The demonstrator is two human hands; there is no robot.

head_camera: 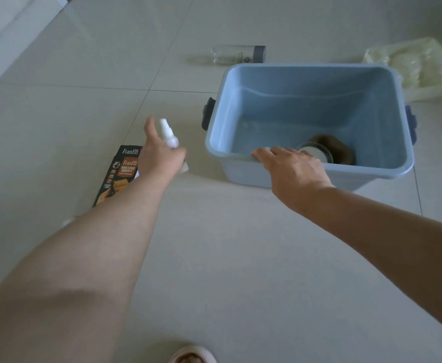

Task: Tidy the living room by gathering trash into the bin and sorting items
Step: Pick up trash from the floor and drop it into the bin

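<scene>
View from above, looking down at a pale tiled floor (214, 258).

Left hand (159, 155): stretched out to the left of the blue bin (306, 66), my fingers closed around a small white spray bottle (168, 134). The bottle's nozzle end sticks up and away from me above my knuckles, and its lower end shows just below my hand. It is held in the air, a little to the left of the bin's near left corner and outside the bin.

Right hand (293, 169): on the bin's near rim, my fingers bent over the edge towards the inside and holding it. My thumb is hidden.

Blue bin: a rectangular tub standing on the floor, right of centre, with a dark handle (208, 113) on its left and right sides. Inside, in the near right part of its bottom, lies a clear glass jar (316, 151) touching a brown lump (337, 148); what the lump is I cannot tell.

On the floor around it: a dark biscuit box (117, 176) marked "Franzzi" lies flat at the left, partly covered by my left forearm. A clear bottle (236, 54) with a grey cap lies on its side just beyond the bin's far left corner. A pale yellowish plastic bag (419, 66) lies at the far right, beside the bin's far right corner. A slipper toe (192, 355) shows at the near edge.
</scene>
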